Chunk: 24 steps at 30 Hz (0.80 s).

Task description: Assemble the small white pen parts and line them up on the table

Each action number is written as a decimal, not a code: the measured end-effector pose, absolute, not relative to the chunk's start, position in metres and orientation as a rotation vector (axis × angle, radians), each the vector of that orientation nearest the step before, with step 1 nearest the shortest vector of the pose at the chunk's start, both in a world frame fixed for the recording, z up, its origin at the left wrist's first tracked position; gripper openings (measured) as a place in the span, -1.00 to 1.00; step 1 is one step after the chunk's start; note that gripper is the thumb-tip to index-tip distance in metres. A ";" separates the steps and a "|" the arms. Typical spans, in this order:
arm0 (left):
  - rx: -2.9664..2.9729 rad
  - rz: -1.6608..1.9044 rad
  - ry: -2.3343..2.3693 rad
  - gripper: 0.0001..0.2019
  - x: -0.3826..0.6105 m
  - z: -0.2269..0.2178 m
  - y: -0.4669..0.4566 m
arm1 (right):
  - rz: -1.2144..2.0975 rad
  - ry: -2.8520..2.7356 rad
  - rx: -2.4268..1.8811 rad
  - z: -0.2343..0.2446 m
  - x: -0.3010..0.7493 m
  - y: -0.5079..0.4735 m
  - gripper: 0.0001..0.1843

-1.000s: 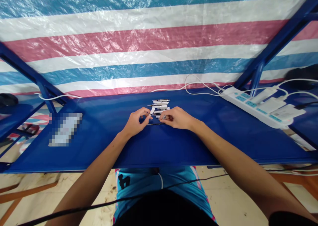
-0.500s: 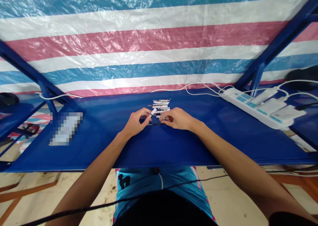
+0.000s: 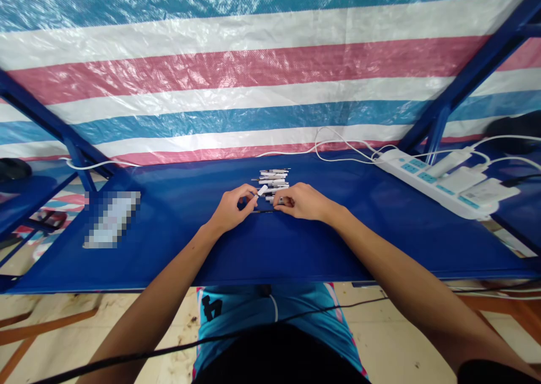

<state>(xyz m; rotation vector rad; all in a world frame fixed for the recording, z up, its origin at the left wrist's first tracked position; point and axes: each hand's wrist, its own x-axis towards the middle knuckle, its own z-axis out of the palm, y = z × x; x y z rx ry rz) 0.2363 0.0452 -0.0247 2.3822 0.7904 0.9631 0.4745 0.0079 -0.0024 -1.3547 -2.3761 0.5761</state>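
Observation:
Between the thumb and forefinger of my left hand (image 3: 235, 206), a short white pen part (image 3: 262, 190) is pinched, slanting up to the right. My right hand (image 3: 299, 200) has its fingertips closed around a small greyish piece, mostly covered by the fingers. Just beyond both hands, several white and grey pens (image 3: 274, 177) lie side by side in a stack on the blue table. A thin dark rod like a pen refill (image 3: 265, 211) rests on the tabletop between the hands, nearest to me.
On the right of the blue table (image 3: 270, 254) sits a white power strip (image 3: 426, 181) with chargers plugged in and loose white cables. A blurred-out pale rectangular object (image 3: 112, 219) lies at the left. A striped plastic sheet (image 3: 262, 68) hangs behind, between blue metal posts.
The white pen part in my left hand has tilted slightly to the right. Both hands stay in nearly the same place.

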 end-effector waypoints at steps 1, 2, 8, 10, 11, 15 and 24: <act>2.382 0.959 0.796 -0.90 0.236 -0.025 0.045 | 0.573 -2.377 -1.358 -0.002 0.475 0.008 -0.90; 2.381 0.954 0.804 -0.90 0.236 -0.024 0.045 | 0.570 -2.378 -1.363 -0.002 0.475 0.008 -0.90; 2.391 0.953 0.810 -0.88 0.236 -0.025 0.046 | 0.548 -2.405 -1.385 -0.002 0.475 0.008 -0.90; 2.396 0.958 0.801 -0.88 0.236 -0.025 0.046 | 0.544 -2.411 -1.406 -0.001 0.474 0.008 -0.90; 2.397 0.956 0.799 -0.88 0.236 -0.025 0.046 | 0.543 -2.413 -1.416 -0.001 0.474 0.008 -0.90; 2.394 0.930 0.813 -0.89 0.236 -0.025 0.046 | 0.536 -2.418 -1.427 0.000 0.474 0.008 -0.91; 2.387 0.932 0.829 -0.88 0.236 -0.024 0.045 | 0.507 -2.432 -1.389 -0.005 0.477 0.010 -0.94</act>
